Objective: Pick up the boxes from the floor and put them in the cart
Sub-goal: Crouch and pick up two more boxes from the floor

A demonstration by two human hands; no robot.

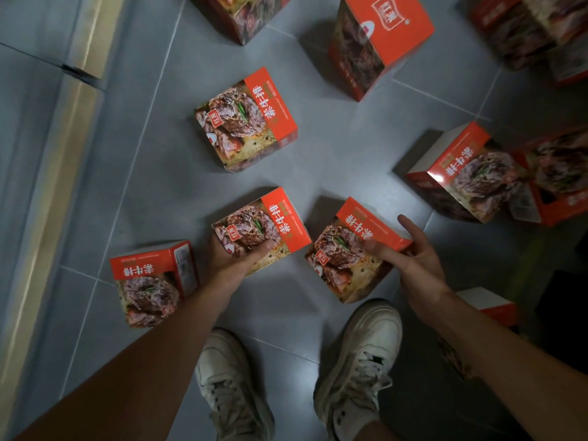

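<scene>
- The left hand (235, 253) grips a box (261, 230) at lower centre, thumb over its top; held only by one edge, it may slip.
- The right hand (410, 249) is half closed on the neighbouring box (346, 249); this loose hold may let it tilt. No cart is in view.

Boxes (246, 122) read "素牛排" on red band.
</scene>
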